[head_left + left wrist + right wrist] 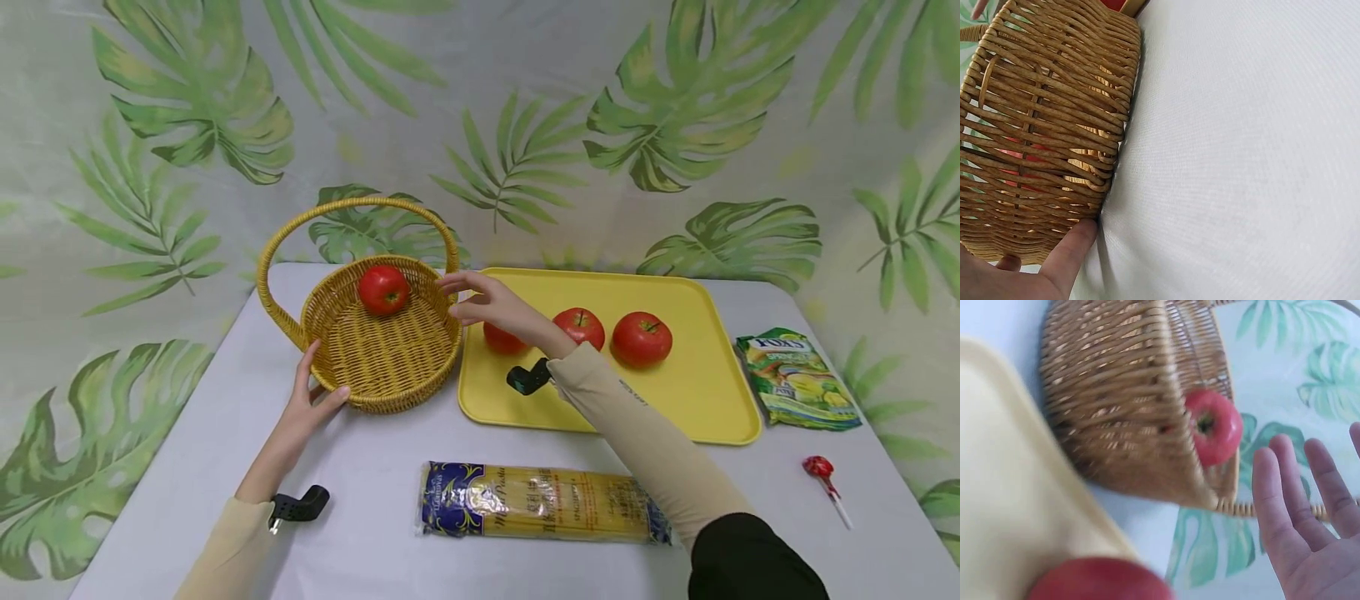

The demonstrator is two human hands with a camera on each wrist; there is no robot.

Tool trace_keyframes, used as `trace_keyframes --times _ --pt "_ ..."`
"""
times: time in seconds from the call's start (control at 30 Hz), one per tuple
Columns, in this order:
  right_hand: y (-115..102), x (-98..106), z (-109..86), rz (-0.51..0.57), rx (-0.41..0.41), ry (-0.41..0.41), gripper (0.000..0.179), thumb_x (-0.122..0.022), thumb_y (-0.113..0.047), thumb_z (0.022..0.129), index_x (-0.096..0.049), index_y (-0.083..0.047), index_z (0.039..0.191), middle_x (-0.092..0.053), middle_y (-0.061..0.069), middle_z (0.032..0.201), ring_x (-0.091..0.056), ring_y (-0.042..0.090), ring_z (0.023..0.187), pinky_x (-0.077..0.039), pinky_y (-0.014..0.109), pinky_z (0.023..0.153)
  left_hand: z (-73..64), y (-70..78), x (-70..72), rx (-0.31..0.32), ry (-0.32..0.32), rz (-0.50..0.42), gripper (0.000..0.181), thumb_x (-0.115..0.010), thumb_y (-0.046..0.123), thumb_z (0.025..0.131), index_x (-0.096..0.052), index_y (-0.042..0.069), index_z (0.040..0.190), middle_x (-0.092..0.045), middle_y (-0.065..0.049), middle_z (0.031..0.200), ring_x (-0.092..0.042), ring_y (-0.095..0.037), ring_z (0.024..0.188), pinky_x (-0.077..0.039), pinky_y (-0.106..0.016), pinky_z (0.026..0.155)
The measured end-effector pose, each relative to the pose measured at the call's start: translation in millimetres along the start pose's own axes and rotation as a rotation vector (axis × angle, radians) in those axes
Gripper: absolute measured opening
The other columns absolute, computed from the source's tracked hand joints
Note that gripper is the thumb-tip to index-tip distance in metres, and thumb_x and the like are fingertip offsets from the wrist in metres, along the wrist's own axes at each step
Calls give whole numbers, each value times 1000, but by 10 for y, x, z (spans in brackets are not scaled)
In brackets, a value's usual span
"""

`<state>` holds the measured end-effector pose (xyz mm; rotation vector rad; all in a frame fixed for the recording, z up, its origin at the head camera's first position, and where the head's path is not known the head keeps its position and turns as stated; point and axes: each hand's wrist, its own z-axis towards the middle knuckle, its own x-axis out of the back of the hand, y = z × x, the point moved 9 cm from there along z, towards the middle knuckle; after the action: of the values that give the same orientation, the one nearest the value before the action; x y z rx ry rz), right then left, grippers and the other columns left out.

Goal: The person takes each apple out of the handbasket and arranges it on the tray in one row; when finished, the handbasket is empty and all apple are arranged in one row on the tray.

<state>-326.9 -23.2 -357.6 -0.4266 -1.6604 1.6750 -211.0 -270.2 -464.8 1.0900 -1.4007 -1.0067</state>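
A wicker basket (390, 398) with a tall arched handle stands at the back left, and a red apple (384, 290) lies inside against its far wall. My left hand (303, 404) touches the basket's front left side with thumb and fingers spread. In the left wrist view, a fingertip of the left hand (1054, 272) rests low on the woven wall, near the tablecloth. Beside the basket's right rim, my right hand (491, 304) is raised with nothing in it. The right wrist view shows its fingers (1272, 494) extended, apart from the apple (1213, 425).
A yellow tray (697, 408) right of the basket bears three red apples (641, 339), one partly hidden by the right hand. A spaghetti pack (555, 502) lies in front, partly under the right forearm in view. A green candy bag (798, 379) and a lollipop (819, 467) lie farther right.
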Motion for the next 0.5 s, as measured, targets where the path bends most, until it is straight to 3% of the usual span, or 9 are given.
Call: trace_keyframes --times 0.13,0.23,0.5 --pt "-22 -125 240 -44 -11 -13 46 -58 -14 96 -45 -10 140 -48 6 135 -57 23 109 -47 40 92 14 -29 4 3 2 0 87 -61 26 94 3 42 151 16 -4 157 -8 -49 137 -16 -69 102" --pt "-30 -197 404 -53 -18 -15 48 -58 -14 96 -44 -8 142 -45 9 139 -50 21 119 -44 39 95 23 -45 4 5 3 1 88 -61 25 94 3 41 152 16 -4 157 -8 -49 138 -17 -68 103" --pt "37 -357 761 -114 -49 -10 54 -59 -14 93 -41 -4 143 -37 17 145 -34 32 133 -38 40 100 20 -39 5 8 0 8 88 -61 26 94 4 41 151 16 -4 157 -8 -49 138 -18 -69 102"
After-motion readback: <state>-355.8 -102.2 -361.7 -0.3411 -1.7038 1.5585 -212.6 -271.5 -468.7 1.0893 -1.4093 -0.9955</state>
